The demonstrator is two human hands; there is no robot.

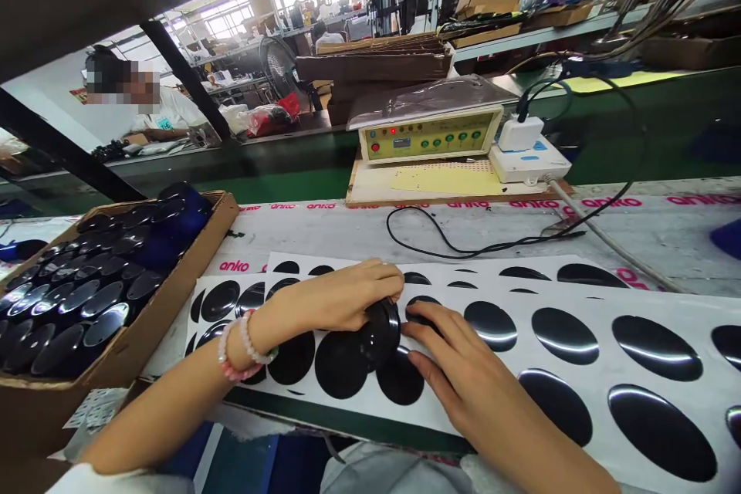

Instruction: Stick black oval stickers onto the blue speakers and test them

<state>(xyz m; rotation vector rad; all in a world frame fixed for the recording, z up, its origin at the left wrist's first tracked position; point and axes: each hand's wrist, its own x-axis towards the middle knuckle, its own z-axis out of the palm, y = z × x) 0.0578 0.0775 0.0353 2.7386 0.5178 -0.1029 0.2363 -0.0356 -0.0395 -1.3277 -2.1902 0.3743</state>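
Observation:
A dark, glossy round part (380, 333) is tilted on edge above a white sheet (445, 394) that bears rows of black discs (341, 364). My left hand (370, 289) has its fingers closed over the top of the round part, hiding some of it. Bent and spread, the fingers of my right hand (443, 347) are at the part's right side, over the sheet; whether the fingertips touch it is hard to tell. A beaded bracelet circles my left wrist.
At the left, a cardboard box (223, 220) holds many dark round parts. Behind the sheets lie a looped black cable (445, 247), a control unit (431, 137) and a power strip (529, 162). Another person (167, 112) sits at the far left.

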